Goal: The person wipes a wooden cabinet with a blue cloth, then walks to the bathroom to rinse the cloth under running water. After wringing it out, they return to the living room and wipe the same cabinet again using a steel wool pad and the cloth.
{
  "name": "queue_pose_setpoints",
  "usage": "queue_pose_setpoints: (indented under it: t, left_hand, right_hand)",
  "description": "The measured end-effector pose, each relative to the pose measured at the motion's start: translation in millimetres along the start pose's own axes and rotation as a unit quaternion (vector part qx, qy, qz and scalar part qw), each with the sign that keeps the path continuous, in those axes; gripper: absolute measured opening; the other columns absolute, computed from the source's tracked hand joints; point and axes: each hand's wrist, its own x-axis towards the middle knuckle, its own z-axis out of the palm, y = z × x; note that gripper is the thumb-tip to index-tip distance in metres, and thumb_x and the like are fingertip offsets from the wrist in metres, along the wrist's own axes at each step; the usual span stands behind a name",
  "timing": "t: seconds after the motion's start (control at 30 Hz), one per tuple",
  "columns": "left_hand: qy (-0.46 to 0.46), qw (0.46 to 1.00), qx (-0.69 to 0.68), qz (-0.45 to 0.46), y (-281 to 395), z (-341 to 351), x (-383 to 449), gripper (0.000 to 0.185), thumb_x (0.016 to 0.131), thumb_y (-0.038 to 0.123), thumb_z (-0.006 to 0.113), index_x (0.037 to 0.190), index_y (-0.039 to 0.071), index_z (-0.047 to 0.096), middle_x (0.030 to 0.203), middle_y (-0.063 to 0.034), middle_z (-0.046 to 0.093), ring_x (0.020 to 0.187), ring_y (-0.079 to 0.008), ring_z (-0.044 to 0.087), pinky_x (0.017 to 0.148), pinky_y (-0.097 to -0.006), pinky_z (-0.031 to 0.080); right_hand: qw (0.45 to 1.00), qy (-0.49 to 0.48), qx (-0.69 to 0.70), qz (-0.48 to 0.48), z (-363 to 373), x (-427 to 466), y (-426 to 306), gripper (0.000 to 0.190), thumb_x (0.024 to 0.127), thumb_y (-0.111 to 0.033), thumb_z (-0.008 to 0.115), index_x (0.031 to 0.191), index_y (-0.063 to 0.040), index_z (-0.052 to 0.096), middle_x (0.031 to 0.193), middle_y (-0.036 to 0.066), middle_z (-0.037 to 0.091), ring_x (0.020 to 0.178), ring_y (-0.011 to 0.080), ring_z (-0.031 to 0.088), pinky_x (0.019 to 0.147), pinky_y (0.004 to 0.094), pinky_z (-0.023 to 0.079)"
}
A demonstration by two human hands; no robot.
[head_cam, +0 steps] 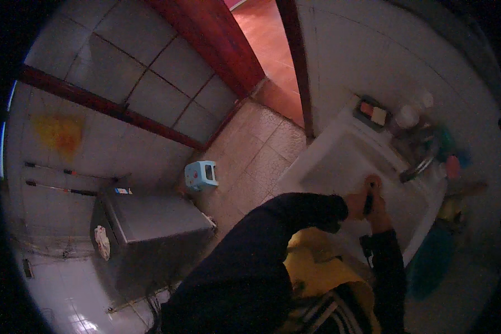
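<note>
Over a white washbasin (292, 177), my two hands meet close together in dim, blurred light. My left hand (355, 205) reaches in from the left, out of a dark sleeve. From below comes my right hand (381, 215), its sleeve also dark. A narrow dark object (368, 202) shows between them; what it is and which hand grips it cannot be told. Some fingers look curled at the far end of the hands. A metal faucet (417, 169) stands on the basin's right ledge, apart from the hands.
A soap dish (372, 113) with two bars sits at the basin's far corner, near blurred bottles and cups. A light blue plastic stool (201, 175) stands on the tiled floor (254, 156). Left of me is a grey boxy appliance (163, 217). A doorway (271, 46) opens ahead.
</note>
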Motion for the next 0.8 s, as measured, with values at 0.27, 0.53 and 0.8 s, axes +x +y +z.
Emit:
queue_pose_setpoints:
  t: [0.27, 0.53, 0.8]
  left_hand:
    - [-0.113, 0.993, 0.024, -0.022, -16.2, -11.7, 4.0, 0.086, 0.073, 0.035, 0.074, 0.140, 0.003, 0.031, 0.116, -0.0219, 0.060, 0.097, -0.0376, 0.062, 0.085, -0.0478, 0.049]
    - [-0.203, 0.930, -0.307, -0.012, 13.9, -202.8, -76.4, 0.084, 0.067, 0.031, 0.080, 0.131, 0.004, 0.032, 0.103, -0.0163, 0.057, 0.082, -0.0229, 0.061, 0.063, -0.0330, 0.052]
    - [0.140, 0.875, -0.462, 0.022, -105.3, -401.5, -145.3, 0.061, 0.074, 0.017, 0.075, 0.122, 0.006, 0.038, 0.096, -0.0051, 0.053, 0.083, -0.0149, 0.054, 0.072, -0.0303, 0.049]
  right_hand:
    - [0.841, -0.084, -0.528, -0.083, -51.6, 8.6, 25.1, 0.026, 0.092, -0.028, 0.057, 0.114, -0.013, 0.055, 0.084, 0.000, 0.062, 0.081, 0.0204, 0.062, 0.078, 0.0326, 0.050]
    - [0.667, 0.016, -0.684, -0.296, 55.3, -25.0, -25.6, 0.032, 0.087, -0.031, 0.060, 0.113, -0.011, 0.062, 0.100, 0.007, 0.063, 0.097, 0.0214, 0.060, 0.084, 0.0381, 0.048]
    - [0.374, 0.104, -0.920, -0.053, 75.3, 13.0, -14.7, 0.041, 0.090, -0.035, 0.058, 0.120, -0.007, 0.060, 0.113, 0.012, 0.061, 0.105, 0.0225, 0.057, 0.090, 0.0382, 0.045]
